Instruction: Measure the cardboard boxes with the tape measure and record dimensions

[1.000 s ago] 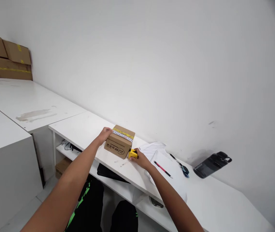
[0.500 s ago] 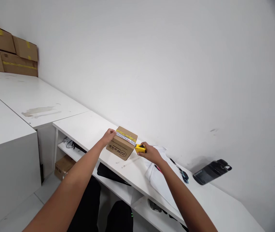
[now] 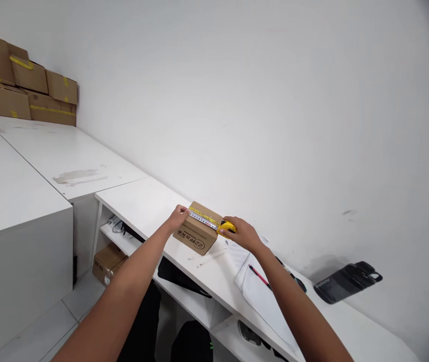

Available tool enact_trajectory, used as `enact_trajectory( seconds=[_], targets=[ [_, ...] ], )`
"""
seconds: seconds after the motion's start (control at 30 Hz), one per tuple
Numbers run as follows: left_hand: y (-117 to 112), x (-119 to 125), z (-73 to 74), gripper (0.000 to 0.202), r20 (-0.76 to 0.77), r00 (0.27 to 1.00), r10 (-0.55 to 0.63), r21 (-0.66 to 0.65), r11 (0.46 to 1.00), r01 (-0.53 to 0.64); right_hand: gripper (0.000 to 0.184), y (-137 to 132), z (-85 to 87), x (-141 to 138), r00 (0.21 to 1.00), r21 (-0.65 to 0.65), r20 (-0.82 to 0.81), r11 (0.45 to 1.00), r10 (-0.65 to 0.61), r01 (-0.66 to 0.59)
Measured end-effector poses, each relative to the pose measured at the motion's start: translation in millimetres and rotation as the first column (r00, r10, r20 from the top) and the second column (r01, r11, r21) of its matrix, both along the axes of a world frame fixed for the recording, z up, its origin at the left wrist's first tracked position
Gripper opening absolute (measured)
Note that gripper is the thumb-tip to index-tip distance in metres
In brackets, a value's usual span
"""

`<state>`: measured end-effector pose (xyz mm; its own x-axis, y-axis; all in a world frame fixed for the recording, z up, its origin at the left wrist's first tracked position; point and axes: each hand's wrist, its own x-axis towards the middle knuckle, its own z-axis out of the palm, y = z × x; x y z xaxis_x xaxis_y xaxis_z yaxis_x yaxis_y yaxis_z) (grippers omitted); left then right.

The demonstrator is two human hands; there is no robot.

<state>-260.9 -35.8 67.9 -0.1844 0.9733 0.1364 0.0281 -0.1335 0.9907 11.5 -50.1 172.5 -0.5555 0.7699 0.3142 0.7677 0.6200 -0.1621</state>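
Observation:
A small brown cardboard box with dark printing stands on the white shelf top. Across its upper face, beside a strip of yellow tape, lies the drawn-out white blade of a tape measure. My right hand is closed around the yellow and black case, at the box's right edge. At the left edge of the box, my left hand pinches the blade's free end against the cardboard. Its fingertips are partly hidden.
Right of the box lie white papers with a red pen on them. A black bottle stands near the wall. Several cardboard boxes are stacked far left. Another carton sits below, by the open shelves.
The view has shifted left, so everything appears further right and slightly lower. My right hand has turned the tape measure's case a little, and the case now touches the box's edge. The red pen shows more.

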Motion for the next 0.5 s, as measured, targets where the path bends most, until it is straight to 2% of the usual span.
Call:
enact_trajectory(
  seconds=[0.23,0.5],
  targets=[
    [1.8,2.4,2.5,0.028,0.028,1.0,-0.005,-0.022,1.0,0.005,0.04,1.0,-10.5,3.0,0.999,0.02,-0.041,0.999,0.031,-0.03],
    [-0.8,4.3,3.9,0.033,0.09,0.996,-0.007,-0.078,0.997,0.014,0.047,3.8,-16.6,1.8,0.98,0.0,-0.196,1.0,-0.024,0.024]
  ],
)
